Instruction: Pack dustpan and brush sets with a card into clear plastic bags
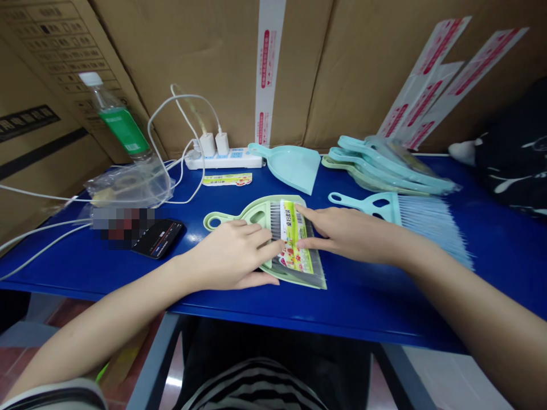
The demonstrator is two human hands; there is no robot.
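Observation:
A light-green dustpan (314, 279) lies on the blue table in front of me, with a green hand brush (265, 212) nested in it. A printed yellow-and-white label (294, 236) lies across the grey bristles. My left hand (237, 250) is closed over the brush and dustpan, its fingers across the brush and its thumb along the near rim. From the right, my right hand (342, 230) reaches in with index finger and thumb apart, both touching the label's right edge. Its other fingers are mostly hidden.
Behind lie a blue dustpan (294, 165), another label (226, 180) and a stack of dustpans (388, 165). A blue brush (427, 219) lies right. Left are a phone (159, 238), clear plastic bags (128, 185), a bottle (122, 128), and a power strip (243, 159) with white cables.

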